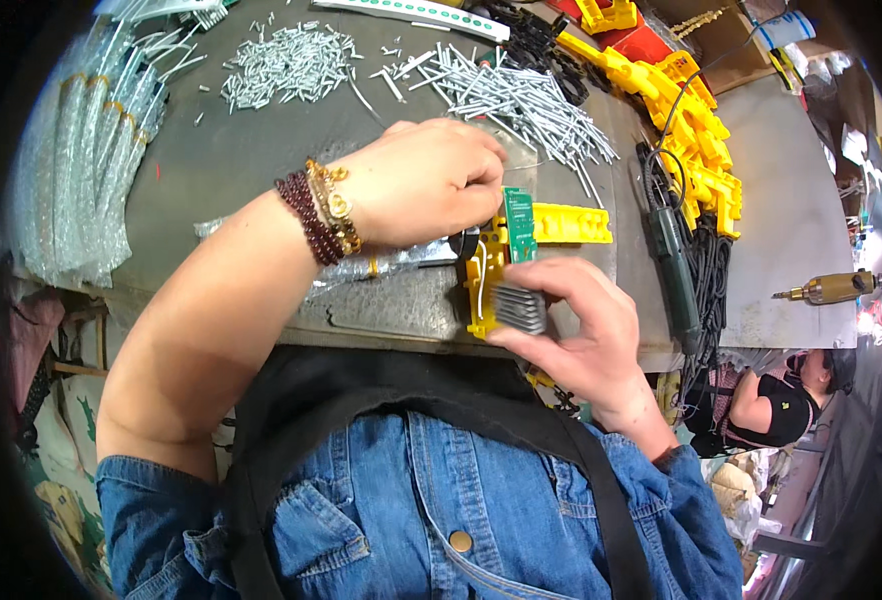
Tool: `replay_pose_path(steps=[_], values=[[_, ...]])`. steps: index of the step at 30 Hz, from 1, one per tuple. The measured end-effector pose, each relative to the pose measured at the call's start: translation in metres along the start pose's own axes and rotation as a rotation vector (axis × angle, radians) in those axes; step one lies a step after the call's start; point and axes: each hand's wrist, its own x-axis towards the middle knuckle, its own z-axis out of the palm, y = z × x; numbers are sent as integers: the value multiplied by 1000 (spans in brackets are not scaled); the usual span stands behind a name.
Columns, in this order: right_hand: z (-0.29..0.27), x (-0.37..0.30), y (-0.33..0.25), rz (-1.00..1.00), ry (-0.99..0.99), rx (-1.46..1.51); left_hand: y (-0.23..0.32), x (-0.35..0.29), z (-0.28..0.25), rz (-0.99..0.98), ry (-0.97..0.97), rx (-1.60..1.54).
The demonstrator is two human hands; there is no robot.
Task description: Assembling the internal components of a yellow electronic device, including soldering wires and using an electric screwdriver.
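Yellow open plastic housing (479, 290) lies near the six-o'clock edge of the grey tabletop (629, 235); a strip of surface separates it from a dark-green elongated tool (677, 275) at three. Slim green circuit board (521, 228) sits at one. Right hand (593, 325) pinches a grey ribbed block (521, 308); left hand (426, 182) curls, fingertips hidden, grip unclear.
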Motion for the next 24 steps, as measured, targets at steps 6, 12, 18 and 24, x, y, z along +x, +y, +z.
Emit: replay_pose_path(steps=[6, 12, 18, 24], values=[[5, 2, -2, 91, -5, 6, 23, -27, 2, 204, 253, 287], [7, 0, 1, 74, -16, -13, 26, -36, 20, 239, 219, 235], [14, -11, 5, -191, 39, 9, 35, -44, 11, 144, 137, 230], [-128, -77, 99, 430, 501, -568, 42, -48, 9, 101, 104, 264]])
